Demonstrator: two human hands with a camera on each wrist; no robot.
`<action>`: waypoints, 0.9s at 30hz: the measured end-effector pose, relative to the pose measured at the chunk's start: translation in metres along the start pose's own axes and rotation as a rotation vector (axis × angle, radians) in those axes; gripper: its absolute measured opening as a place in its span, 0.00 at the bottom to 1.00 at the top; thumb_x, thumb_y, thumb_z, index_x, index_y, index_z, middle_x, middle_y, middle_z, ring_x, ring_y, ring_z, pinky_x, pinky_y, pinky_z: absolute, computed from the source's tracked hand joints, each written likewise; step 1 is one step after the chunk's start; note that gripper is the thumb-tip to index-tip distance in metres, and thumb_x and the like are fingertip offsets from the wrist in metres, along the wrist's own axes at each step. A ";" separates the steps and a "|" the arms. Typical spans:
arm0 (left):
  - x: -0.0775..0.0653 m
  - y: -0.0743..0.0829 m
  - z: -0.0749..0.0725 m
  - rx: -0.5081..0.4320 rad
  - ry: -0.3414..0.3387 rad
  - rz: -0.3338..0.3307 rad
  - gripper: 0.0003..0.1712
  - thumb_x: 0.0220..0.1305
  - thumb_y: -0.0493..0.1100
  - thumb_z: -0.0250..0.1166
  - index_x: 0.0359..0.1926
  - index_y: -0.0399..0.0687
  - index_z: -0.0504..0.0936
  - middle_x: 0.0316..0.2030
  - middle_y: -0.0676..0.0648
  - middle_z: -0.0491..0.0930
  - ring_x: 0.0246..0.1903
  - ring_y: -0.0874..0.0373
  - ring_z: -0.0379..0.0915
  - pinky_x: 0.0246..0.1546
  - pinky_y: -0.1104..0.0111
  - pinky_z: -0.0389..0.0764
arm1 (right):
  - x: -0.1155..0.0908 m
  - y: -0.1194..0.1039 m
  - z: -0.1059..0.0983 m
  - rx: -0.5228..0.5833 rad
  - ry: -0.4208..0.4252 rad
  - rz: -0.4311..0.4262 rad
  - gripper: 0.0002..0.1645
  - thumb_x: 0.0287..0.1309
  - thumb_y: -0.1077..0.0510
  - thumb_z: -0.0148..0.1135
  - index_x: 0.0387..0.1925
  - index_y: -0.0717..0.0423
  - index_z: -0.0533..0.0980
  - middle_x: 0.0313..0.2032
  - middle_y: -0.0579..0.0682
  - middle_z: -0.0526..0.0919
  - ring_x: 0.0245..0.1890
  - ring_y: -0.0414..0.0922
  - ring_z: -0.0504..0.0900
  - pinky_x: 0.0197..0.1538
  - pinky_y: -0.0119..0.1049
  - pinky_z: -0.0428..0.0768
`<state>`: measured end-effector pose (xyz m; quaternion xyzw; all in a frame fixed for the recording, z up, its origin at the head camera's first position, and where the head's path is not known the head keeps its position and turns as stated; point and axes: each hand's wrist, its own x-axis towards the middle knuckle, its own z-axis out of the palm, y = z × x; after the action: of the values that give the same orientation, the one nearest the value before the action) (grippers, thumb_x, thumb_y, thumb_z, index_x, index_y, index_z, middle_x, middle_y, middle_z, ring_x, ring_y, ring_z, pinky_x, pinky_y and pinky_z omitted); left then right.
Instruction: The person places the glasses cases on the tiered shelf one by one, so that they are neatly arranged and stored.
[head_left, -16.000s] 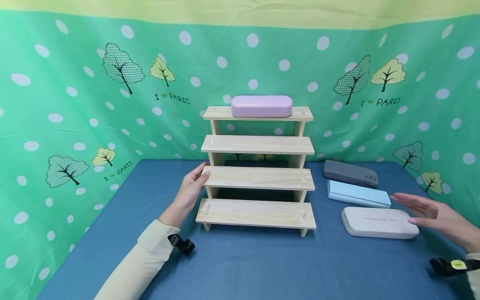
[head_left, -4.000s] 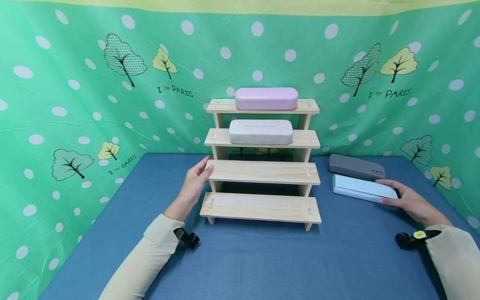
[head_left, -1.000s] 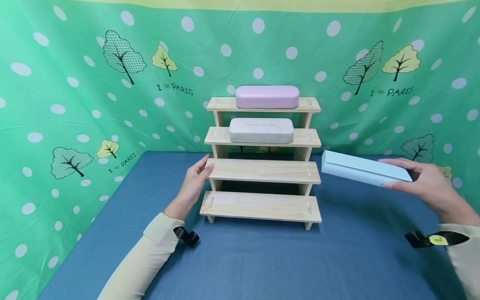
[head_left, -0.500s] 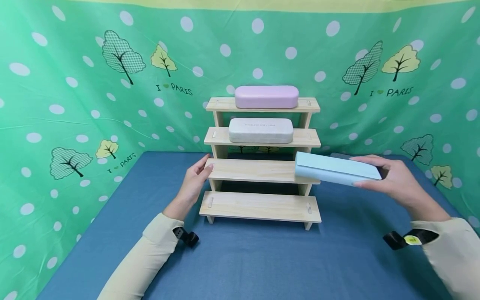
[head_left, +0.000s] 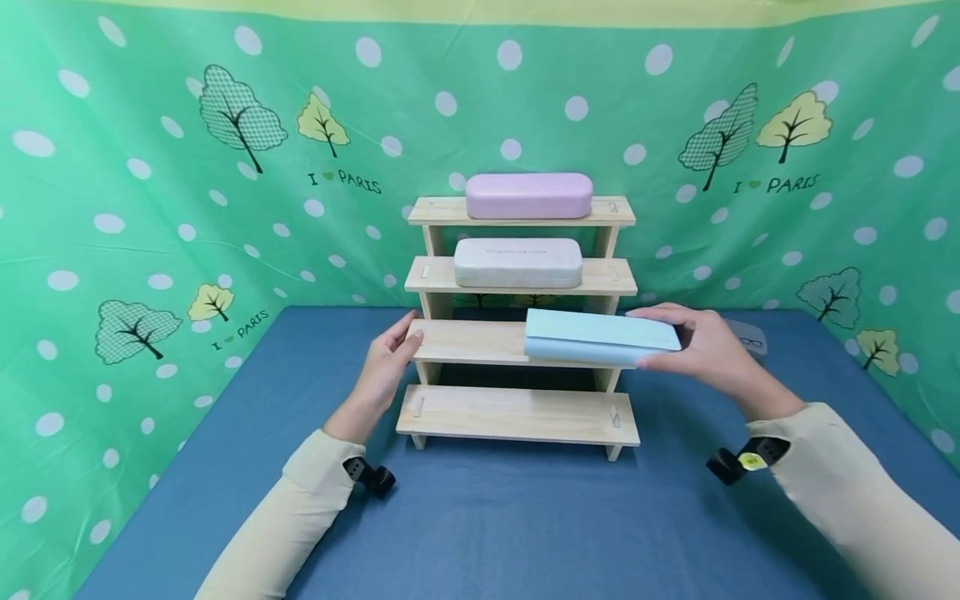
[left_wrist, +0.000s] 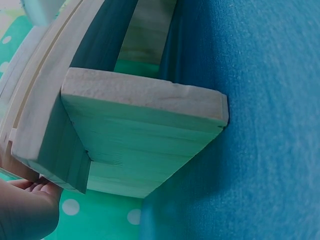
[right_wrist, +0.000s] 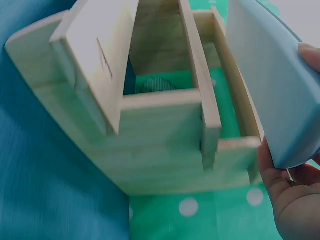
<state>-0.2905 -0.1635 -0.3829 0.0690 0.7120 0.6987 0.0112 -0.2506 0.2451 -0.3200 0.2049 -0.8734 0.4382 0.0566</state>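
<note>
My right hand (head_left: 701, 346) grips the right end of a light blue glasses case (head_left: 592, 335), thumb in front and fingers behind. The case is over the right half of the second-lowest shelf of a wooden step stand (head_left: 517, 412). In the right wrist view, the blue case (right_wrist: 275, 85) is held apart from the near shelf edges. My left hand (head_left: 382, 367) pinches the left end of that same shelf, with its thumb on top. A white glasses case (head_left: 517, 263) lies one shelf higher. On the top shelf sits a lilac glasses case (head_left: 528, 197).
A dark grey glasses case (head_left: 752, 337) lies on the blue-covered table (head_left: 480, 525) at the right, mostly hidden behind my right hand. A green dotted curtain (head_left: 420, 92) hangs close behind the stand.
The white case went from the table to the second shelf from the top. My right hand has lifted the blue case off the table and carried it left over the stand. My left hand stays put.
</note>
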 end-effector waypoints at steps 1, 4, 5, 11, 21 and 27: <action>0.000 0.000 0.000 0.002 0.000 -0.001 0.33 0.72 0.40 0.50 0.72 0.37 0.50 0.71 0.38 0.51 0.69 0.49 0.50 0.67 0.57 0.55 | 0.002 -0.001 0.003 0.010 -0.007 0.001 0.32 0.46 0.60 0.73 0.56 0.58 0.75 0.51 0.53 0.75 0.41 0.44 0.73 0.36 0.31 0.76; 0.001 -0.003 0.000 0.012 0.001 0.001 0.33 0.72 0.42 0.51 0.72 0.38 0.51 0.71 0.39 0.52 0.68 0.51 0.51 0.67 0.58 0.56 | 0.008 -0.003 0.010 0.025 -0.026 -0.002 0.32 0.47 0.59 0.73 0.57 0.57 0.75 0.50 0.53 0.74 0.42 0.46 0.72 0.37 0.32 0.76; 0.001 -0.004 -0.001 0.017 0.002 0.002 0.33 0.72 0.43 0.51 0.72 0.39 0.51 0.71 0.40 0.52 0.68 0.51 0.51 0.67 0.59 0.56 | 0.010 -0.004 0.012 0.028 -0.030 -0.002 0.32 0.47 0.59 0.73 0.57 0.57 0.75 0.50 0.53 0.74 0.42 0.47 0.72 0.37 0.33 0.76; 0.003 -0.010 -0.003 0.030 0.003 0.028 0.33 0.72 0.44 0.51 0.72 0.40 0.52 0.70 0.40 0.53 0.68 0.51 0.53 0.66 0.58 0.57 | 0.021 -0.007 0.023 0.034 -0.060 -0.007 0.33 0.46 0.57 0.73 0.57 0.57 0.75 0.49 0.54 0.74 0.42 0.49 0.72 0.38 0.36 0.76; 0.002 -0.008 -0.003 0.013 0.010 0.022 0.33 0.72 0.43 0.51 0.72 0.40 0.51 0.70 0.40 0.53 0.68 0.51 0.52 0.66 0.59 0.57 | 0.038 -0.020 0.040 0.066 -0.099 0.021 0.35 0.46 0.54 0.74 0.58 0.54 0.75 0.56 0.55 0.73 0.43 0.50 0.73 0.41 0.40 0.75; 0.003 -0.009 -0.003 0.027 0.006 0.032 0.33 0.72 0.44 0.52 0.72 0.40 0.53 0.70 0.41 0.55 0.67 0.52 0.54 0.66 0.58 0.58 | 0.048 -0.022 0.051 0.090 -0.114 0.046 0.36 0.45 0.52 0.75 0.58 0.53 0.75 0.56 0.53 0.73 0.43 0.50 0.73 0.42 0.40 0.75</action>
<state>-0.2944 -0.1661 -0.3912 0.0785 0.7201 0.6894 -0.0029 -0.2812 0.1786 -0.3211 0.2119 -0.8590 0.4659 -0.0125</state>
